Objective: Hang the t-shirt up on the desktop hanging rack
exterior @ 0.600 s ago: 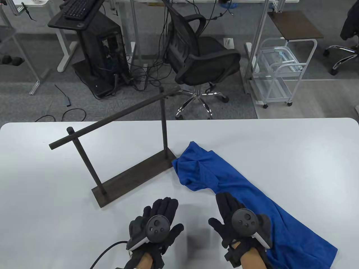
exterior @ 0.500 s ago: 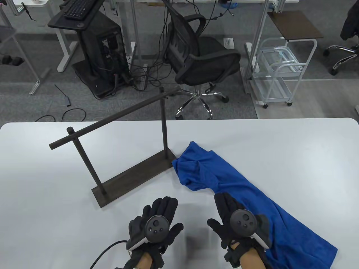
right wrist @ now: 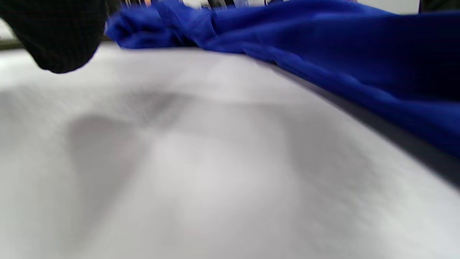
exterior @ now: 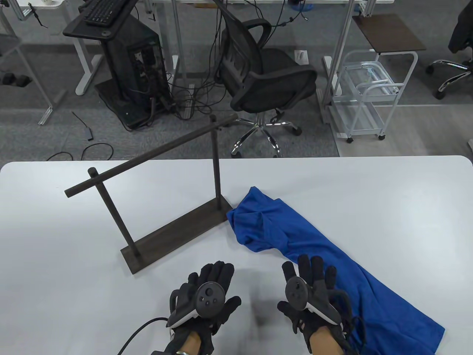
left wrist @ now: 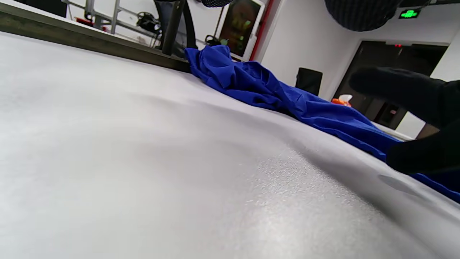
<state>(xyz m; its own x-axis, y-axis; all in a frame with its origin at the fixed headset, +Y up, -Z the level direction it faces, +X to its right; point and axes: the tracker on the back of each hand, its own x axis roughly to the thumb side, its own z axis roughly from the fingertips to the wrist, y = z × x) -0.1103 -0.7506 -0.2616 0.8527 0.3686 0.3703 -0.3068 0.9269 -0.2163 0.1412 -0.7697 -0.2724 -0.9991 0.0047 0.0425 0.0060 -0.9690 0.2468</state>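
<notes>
Blue t-shirt point(exterior: 295, 236) is lying beside the rack point(exterior: 155, 207), ungrabbed. Both hands, left hand point(exterior: 205, 296) and right hand point(exterior: 314, 292), are hovering open-fingered; gripping the cloth probably comes next.

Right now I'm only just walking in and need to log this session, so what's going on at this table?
A person in sensor gloves is about to hang a blue t-shirt on a dark rack. The shirt lies crumpled on the table, one end against the rack's base; nothing hangs on the bar. Both hands are open near the front edge: the left hand over bare table, the right hand at the shirt's edge, gripping nothing.
</notes>
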